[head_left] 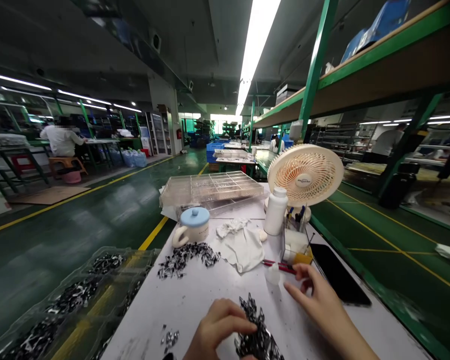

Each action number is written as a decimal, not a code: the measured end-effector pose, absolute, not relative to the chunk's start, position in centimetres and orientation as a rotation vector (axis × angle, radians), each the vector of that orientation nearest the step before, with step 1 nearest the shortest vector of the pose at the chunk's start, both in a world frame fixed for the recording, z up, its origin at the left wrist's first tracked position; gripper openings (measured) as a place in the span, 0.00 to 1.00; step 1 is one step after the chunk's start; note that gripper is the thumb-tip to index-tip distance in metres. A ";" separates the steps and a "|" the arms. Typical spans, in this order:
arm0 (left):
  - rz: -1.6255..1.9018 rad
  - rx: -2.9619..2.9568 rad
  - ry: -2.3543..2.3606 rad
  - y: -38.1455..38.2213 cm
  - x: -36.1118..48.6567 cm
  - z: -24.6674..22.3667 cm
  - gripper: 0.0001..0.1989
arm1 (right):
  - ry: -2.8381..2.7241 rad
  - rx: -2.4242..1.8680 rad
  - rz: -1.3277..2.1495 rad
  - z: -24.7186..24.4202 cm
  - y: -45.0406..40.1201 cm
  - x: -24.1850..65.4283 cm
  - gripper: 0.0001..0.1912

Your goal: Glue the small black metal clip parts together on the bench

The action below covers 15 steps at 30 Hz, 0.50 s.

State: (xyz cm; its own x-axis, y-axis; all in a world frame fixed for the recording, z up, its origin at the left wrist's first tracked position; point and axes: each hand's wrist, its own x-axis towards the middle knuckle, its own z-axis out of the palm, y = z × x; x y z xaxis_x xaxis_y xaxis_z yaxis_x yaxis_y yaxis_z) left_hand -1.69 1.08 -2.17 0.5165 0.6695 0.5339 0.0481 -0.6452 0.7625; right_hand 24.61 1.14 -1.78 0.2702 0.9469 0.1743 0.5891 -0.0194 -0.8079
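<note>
My left hand is at the left edge of a heap of small black and metallic parts that look like clips. Its fingers are bent, with the forefinger touching the heap and a gap down to the thumb, which is partly cut off by the frame. My right hand hovers over the table's right side, thumb and fingers apart and nothing between them. Closest to it are a small translucent bottle, red pens and a black tablet-like slab.
A second heap of parts lies before a lidded mug. A white cloth, white bottle, fan and compartment boxes stand farther back. Left, below, is a clear parts tray. Someone sits far left.
</note>
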 end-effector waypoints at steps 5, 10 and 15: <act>1.099 2.002 0.639 0.4 -0.9 -1.3 0.14 | -1.518 -1.766 0.493 -1.9 4.9 24.8 0.21; 1.042 2.038 0.701 0.4 -1.0 -0.7 0.15 | -1.517 -1.725 0.529 -1.9 5.7 23.8 0.15; 1.046 2.053 0.730 0.6 -1.1 0.3 0.13 | -1.283 -1.505 0.734 -0.3 4.2 23.5 0.18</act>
State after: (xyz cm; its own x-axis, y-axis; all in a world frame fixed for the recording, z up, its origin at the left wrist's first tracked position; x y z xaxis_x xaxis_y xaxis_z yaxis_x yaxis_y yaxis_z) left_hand -1.11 0.61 0.31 0.5129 0.7357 0.4423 0.1618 -0.5889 0.7918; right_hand 23.51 4.16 -0.34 0.2569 0.9553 0.1464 0.3579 0.0467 -0.9326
